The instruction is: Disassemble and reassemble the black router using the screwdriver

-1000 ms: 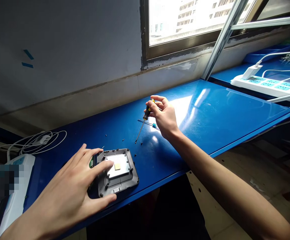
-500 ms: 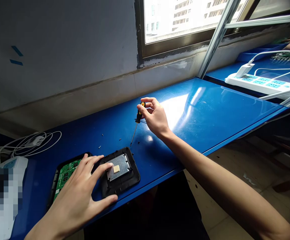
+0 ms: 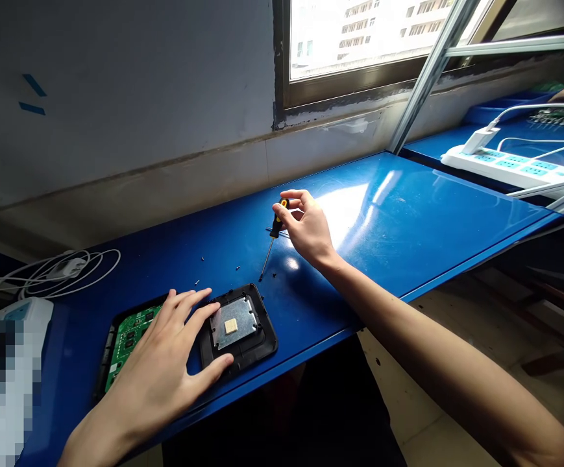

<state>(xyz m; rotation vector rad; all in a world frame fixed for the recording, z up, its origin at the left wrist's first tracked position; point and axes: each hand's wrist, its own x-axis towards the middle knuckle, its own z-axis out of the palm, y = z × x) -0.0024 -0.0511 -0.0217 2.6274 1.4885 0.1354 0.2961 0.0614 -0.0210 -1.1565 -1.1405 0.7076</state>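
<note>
One screwdriver [image 3: 276,227] is gripped in the right hand [image 3: 308,227], tip down just beyond one black plastic cover [image 3: 265,347] on the blue table [image 3: 408,237]. The left hand [image 3: 162,360] lies loosely spread over that cover, between it and one green circuit board [image 3: 128,334]. I count at least four loose screws [image 3: 237,267]. A second ago, that hand hid most of the board.

Wore near-black lower clothing [image 3: 344,395]. Had a bare right forearm [image 3: 418,331], slender-fingered left hand [image 3: 158,363] and bare right hand [image 3: 311,227].
</note>
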